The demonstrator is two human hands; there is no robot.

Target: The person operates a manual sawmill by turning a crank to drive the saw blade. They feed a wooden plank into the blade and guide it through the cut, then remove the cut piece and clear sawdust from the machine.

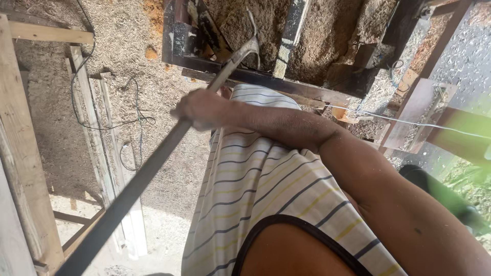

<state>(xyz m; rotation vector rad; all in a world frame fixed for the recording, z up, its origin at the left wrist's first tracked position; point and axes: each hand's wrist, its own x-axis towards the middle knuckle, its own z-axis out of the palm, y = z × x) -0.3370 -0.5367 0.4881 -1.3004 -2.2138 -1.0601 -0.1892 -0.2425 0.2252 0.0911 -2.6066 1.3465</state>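
The person is looking straight down their own chest, a white sleeveless shirt (255,189) with dark and yellow stripes filling the middle of the view. Their right arm is reaching across the body, and the right hand (199,109) is clenching around the shaft of a long dark metal crowbar (148,171). The bar is running on a slant from the lower left corner up to its curved claw end (248,48), which is resting against the edge of a dark metal frame (266,79) at the top. The left hand is not showing anywhere, so I cannot tell what it is doing.

That frame is standing like an open-topped box split by a pale upright divider (289,38), and each compartment is holding packed brownish sawdust (327,41), heaped nearly to the rim. The claw is sitting at the near lip of the left compartment.

Wood shavings (128,46) are covering the ground all around. A thin dark cable (135,110) is looping over them to the left of the bar, beside long pale wooden planks (110,174) lying lengthwise. A rough timber beam (20,148) is running along the left edge. To the right, reddish wooden boards (417,110) are leaning beside the frame.
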